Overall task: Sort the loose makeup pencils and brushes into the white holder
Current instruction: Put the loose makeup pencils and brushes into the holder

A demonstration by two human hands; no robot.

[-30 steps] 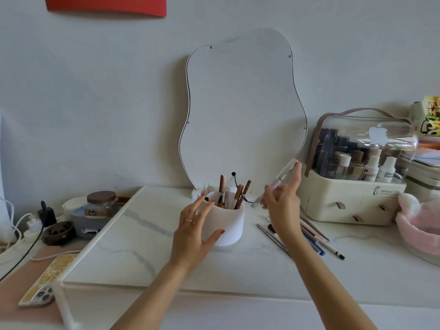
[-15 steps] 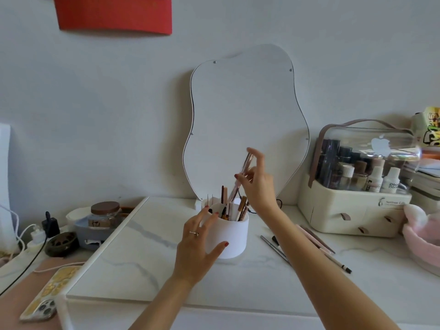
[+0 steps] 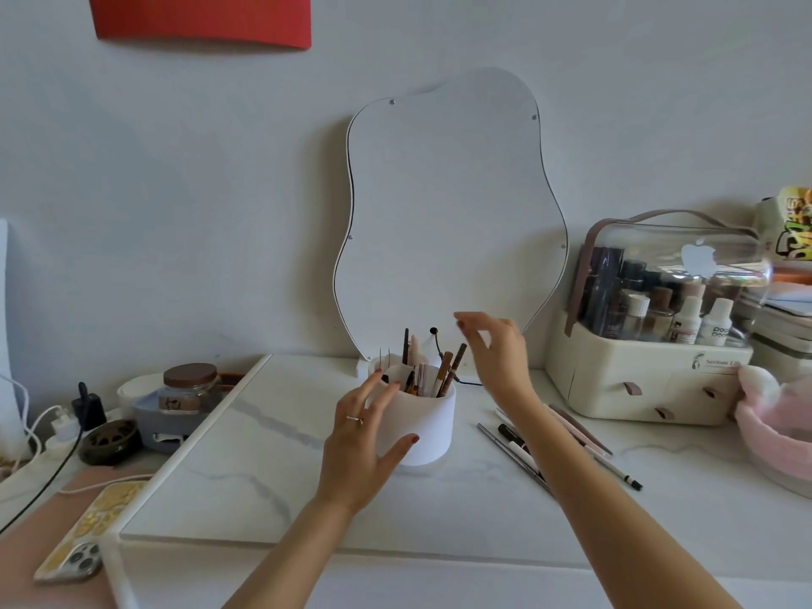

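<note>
The white holder (image 3: 428, 426) stands on the marble board in the middle, with several pencils and brushes (image 3: 433, 371) upright inside it. My left hand (image 3: 362, 437) rests against the holder's left side, thumb and fingers on its wall. Just right of and above the holder's rim, my right hand (image 3: 494, 353) hovers with fingers spread and nothing in it. Several loose pencils and brushes (image 3: 567, 450) lie on the board to the right of the holder, partly hidden by my right forearm.
A wavy mirror (image 3: 448, 213) leans on the wall behind the holder. A cream cosmetics case (image 3: 650, 375) with a clear lid stands at the right, a pink basket (image 3: 777, 437) beyond it. At the left are a jar (image 3: 190, 384), cables and a phone (image 3: 83, 536).
My right hand carried a pale brush from the right to above the holder, let it go into the holder, and now is empty and drawing back to the right. The left hand stayed on the holder.
</note>
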